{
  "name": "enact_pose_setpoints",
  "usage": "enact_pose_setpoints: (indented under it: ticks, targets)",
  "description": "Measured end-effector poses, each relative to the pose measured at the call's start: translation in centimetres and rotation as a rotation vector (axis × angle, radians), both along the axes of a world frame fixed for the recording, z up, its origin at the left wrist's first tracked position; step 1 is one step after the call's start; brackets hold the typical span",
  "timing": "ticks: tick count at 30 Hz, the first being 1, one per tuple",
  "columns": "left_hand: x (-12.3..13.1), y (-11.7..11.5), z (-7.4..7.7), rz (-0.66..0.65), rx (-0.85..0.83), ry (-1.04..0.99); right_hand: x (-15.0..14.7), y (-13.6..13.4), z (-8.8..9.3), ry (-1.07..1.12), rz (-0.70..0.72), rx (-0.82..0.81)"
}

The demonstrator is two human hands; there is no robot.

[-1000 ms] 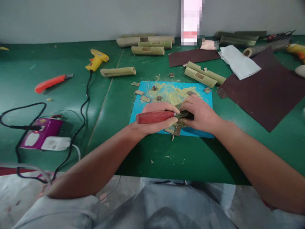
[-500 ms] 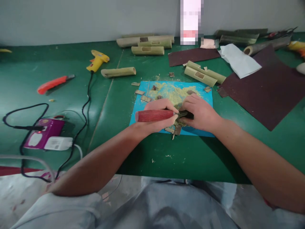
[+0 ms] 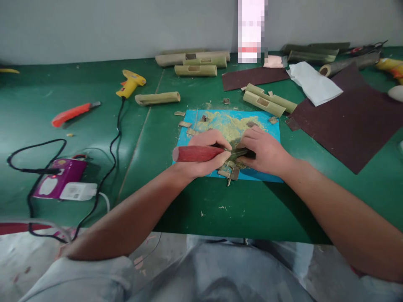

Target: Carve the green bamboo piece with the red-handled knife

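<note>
Right now both hands meet over a blue mat (image 3: 274,128) that lies on the green counter (image 3: 220,209). The left hand (image 3: 204,162) has its grip closed round a tool (image 3: 195,154) with a red handle; the handle lies nearly level and sticks out to the left past the fist, while the dark working end points right. It meets a small dark piece (image 3: 244,154), on which the right hand (image 3: 266,151) has its grip closed, pressing it down on the near part of the mat (most of the piece is hidden under the fingers). Yellowish dust (image 3: 229,123) covers the far half of the mat, and a few flat scraps (image 3: 231,172) lie at its near edge, just below the hands.

Beyond the mat on the right, two notched tubes (image 3: 264,102) lie side by side, touching. A large brown sheet of sandpaper (image 3: 349,121) is spread to their right, with a white paper (image 3: 315,84) on its far corner. To the left are another tube (image 3: 157,98), a yellow glue gun (image 3: 130,82) with a black cord, an orange cutter (image 3: 74,113), and nearer the edge a purple box (image 3: 58,182).
</note>
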State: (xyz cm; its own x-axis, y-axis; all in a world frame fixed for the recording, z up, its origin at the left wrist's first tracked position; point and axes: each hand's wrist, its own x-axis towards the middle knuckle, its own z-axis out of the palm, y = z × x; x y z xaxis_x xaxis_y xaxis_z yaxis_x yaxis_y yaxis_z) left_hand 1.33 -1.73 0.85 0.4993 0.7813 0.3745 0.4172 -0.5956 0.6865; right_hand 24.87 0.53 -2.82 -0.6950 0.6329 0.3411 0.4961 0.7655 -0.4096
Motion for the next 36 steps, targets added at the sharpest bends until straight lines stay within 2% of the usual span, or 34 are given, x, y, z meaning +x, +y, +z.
enact_pose_setpoints:
  ticks: [2,7,9,13,16,19,22,25,31,36]
  targets:
    - [-0.2,0.0,0.1,-0.027,0.027,-0.025,0.0,0.0,-0.1,0.005,0.004,0.005]
    - [0.3,-0.5,-0.3,0.080,0.014,-0.195,0.0,0.0,-0.1,0.028,0.007,-0.005]
    - [0.5,-0.7,-0.4,0.079,-0.024,-0.264,0.0,0.0,0.0,0.023,0.010,-0.010]
    - [-0.3,-0.3,-0.4,-0.001,-0.049,-0.283,0.0,0.0,0.0,0.033,0.001,-0.013]
    - [-1.4,0.4,-0.4,-0.090,0.003,-0.275,0.0,0.0,-0.3,0.048,-0.013,-0.004]
    - [-1.9,0.8,-0.4,-0.117,0.047,-0.233,-0.1,0.0,-0.5,0.055,-0.013,0.015]
    - [-1.5,0.5,-0.4,-0.055,0.065,-0.243,0.0,0.0,-0.5,0.050,-0.010,0.018]
    - [-0.9,-0.5,-0.2,0.042,0.014,-0.312,0.0,0.0,-0.4,0.039,-0.007,0.011]
    - [-0.5,-1.9,0.4,0.110,-0.092,-0.232,0.0,0.0,-0.3,0.067,-0.006,-0.021]
    - [-0.1,-2.0,0.6,0.272,-0.081,-0.118,0.0,0.0,-0.2,0.076,-0.007,-0.033]
